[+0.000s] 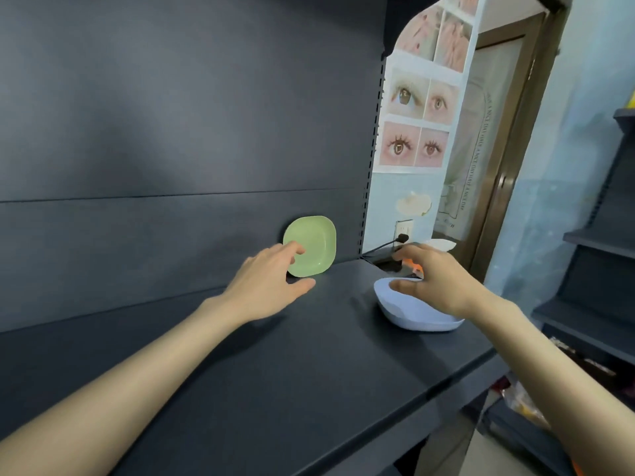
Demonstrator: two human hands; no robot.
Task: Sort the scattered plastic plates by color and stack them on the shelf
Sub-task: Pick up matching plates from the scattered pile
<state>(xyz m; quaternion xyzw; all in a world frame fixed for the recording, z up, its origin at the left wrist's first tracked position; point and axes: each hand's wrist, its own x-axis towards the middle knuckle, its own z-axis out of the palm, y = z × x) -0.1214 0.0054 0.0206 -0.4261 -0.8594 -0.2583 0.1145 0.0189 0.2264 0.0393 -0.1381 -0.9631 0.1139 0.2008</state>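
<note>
A green plastic plate (314,243) leans upright against the back panel of the dark shelf (275,355). My left hand (268,283) reaches to it, fingers apart, fingertips touching its lower left face, thumb on the shelf below it. A pale blue plate (412,316) lies flat near the shelf's right end. My right hand (436,280) hovers over that plate with fingers spread, the thumb inside its bowl. An orange piece (414,266) and a white plate edge (443,243) show behind that hand, mostly hidden.
A black cable and plug (395,243) run from a wall socket at the shelf's right rear corner. Eye posters (415,121) and a brown door frame (508,159) stand right of the shelf. Dark stepped shelves (598,242) and bagged goods (525,403) lie lower right.
</note>
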